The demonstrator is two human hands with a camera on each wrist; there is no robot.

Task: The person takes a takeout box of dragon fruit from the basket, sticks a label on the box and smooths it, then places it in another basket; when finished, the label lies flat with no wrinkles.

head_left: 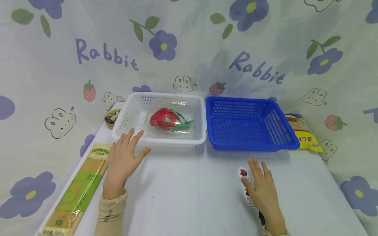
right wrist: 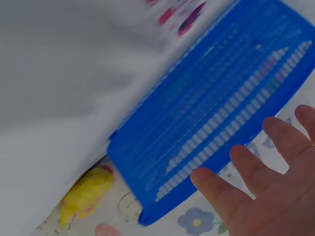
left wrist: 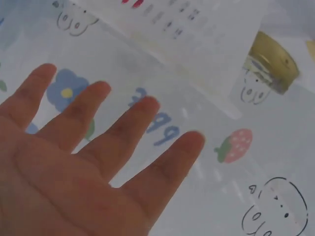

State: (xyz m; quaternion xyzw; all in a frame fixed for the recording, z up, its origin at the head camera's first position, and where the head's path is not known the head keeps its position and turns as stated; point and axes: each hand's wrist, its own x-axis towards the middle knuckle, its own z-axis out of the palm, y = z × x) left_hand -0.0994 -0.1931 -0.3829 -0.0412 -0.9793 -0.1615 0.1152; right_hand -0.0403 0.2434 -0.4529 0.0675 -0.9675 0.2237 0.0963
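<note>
My left hand (head_left: pixel 122 162), fingers spread and straight, is in front of the left corner of the white basket (head_left: pixel 165 141) and holds nothing. Inside that basket lies a clear plastic box (head_left: pixel 189 126) with a red and green dragon fruit (head_left: pixel 163 118) in it. My right hand (head_left: pixel 264 191) is also spread, in front of the blue basket (head_left: pixel 254 146). Partly hidden behind its thumb is a strip of dragon fruit stickers (head_left: pixel 243 172) on the table. Both wrist views show the fingers of the left hand (left wrist: pixel 98 157) and right hand (right wrist: pixel 268 191) extended, gripping nothing.
A long pack of noodles (head_left: pixel 78 190) lies along the table's left edge. Behind the white basket's left side stands a round tin (head_left: pixel 111 118). A yellow snack bag (head_left: pixel 307 137) sits right of the blue basket. A printed cloth (head_left: pixel 183 39) hangs behind the white table (head_left: pixel 195 196).
</note>
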